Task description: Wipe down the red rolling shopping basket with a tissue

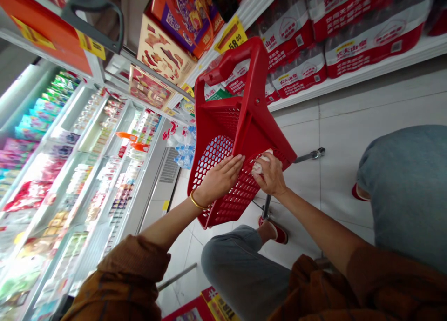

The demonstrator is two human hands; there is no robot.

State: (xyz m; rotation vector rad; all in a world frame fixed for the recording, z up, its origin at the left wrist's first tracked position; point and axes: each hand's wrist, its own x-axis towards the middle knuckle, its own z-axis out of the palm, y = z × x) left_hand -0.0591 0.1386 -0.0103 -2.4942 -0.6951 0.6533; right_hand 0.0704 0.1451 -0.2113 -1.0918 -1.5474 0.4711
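A red plastic shopping basket [251, 135] with hexagonal holes in its walls stands tilted in front of me, its handle at the top. My left hand [220, 179], with a gold bangle at the wrist, lies flat against the basket's side, fingers stretched out together. My right hand [271, 174] presses a crumpled white cloth or tissue [261, 163] onto the perforated wall, fingers curled round it. Metal legs with a caster [316, 153] show beside the basket.
Shrink-wrapped water bottle packs [300, 74] fill the low shelf at upper right. Boxed goods [164, 51] and a grey handle on a metal bar [115, 44] are at upper left. A bright chilled display [94, 172] runs along the left. My knees [240, 260] flank the tiled floor.
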